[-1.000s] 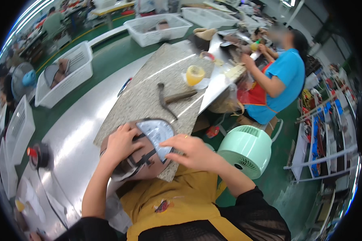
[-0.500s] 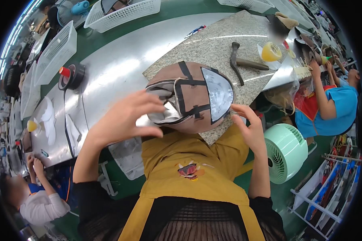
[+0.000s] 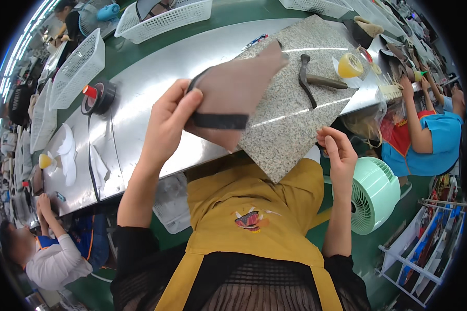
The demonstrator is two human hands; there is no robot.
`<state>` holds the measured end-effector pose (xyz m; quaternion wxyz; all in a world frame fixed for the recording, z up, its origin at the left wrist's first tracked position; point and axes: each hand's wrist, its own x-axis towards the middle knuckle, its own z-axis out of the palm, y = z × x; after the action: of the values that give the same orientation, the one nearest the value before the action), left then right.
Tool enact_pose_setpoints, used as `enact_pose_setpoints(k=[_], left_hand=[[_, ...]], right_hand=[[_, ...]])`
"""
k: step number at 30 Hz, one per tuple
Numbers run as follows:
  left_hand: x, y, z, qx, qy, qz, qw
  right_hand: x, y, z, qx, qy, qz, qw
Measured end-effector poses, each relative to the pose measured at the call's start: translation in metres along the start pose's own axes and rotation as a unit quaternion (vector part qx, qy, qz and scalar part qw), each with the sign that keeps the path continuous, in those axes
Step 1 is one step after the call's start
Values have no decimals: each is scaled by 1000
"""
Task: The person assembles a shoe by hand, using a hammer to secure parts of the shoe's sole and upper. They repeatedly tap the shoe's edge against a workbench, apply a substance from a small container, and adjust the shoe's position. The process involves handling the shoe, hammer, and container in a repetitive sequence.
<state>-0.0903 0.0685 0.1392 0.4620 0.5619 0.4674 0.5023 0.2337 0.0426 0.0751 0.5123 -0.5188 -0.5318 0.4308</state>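
Note:
A brown fabric bag [image 3: 225, 93] with black trim is lifted above the work surface, one plain side and a black band facing up. It is smeared by motion, and its opening and pale lining are hidden. My left hand [image 3: 172, 111] grips its left edge, the thumb on top and the fingers partly behind. My right hand [image 3: 340, 150] is apart from the bag, over the near right side of the stone slab [image 3: 280, 140]. Its fingers are curled in toward the thumb; anything between them is too small to make out. A hammer [image 3: 316, 80] lies on the slab beyond the bag.
Yellow tape rolls [image 3: 351, 65] sit at the slab's far right. A black round holder [image 3: 99, 98] with a red top stands left on the metal table [image 3: 145, 67]. White baskets [image 3: 166, 20] line the far side. A green fan [image 3: 374, 196] stands right; co-workers sit on both sides.
The bag has been lifted and turned from lying lining-side visible to plain side up. My left hand has closed on it; my right hand has drawn away to the right, its fingers curling.

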Motion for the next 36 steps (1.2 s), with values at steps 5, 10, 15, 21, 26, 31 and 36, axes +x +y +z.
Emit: enact_pose_setpoints(k=[5,10,15,21,26,31,36], left_hand=[[5,-18,-6,-219,90,4,972],[-12,-21,1,-268,131,-42,953],[-23,-24,15,-302,138,-78,940],[-28,-35,16,-322,102,-104,935],[-30,-30,4,-286,117,-110,945],[-24,-25,5,-317,119,-137,931],[-13,-34,25,-373,136,-179,900]], right_hand=[[6,-10,32,-19,-80,-65,994],[16,-25,72,-56,-134,-172,974],[32,-47,96,-202,-192,-394,876],[52,-49,109,-394,-272,-541,692],[63,-63,90,-452,-266,-550,650],[87,-40,22,-509,-214,-419,721],[63,-17,6,-488,-214,-292,794]])
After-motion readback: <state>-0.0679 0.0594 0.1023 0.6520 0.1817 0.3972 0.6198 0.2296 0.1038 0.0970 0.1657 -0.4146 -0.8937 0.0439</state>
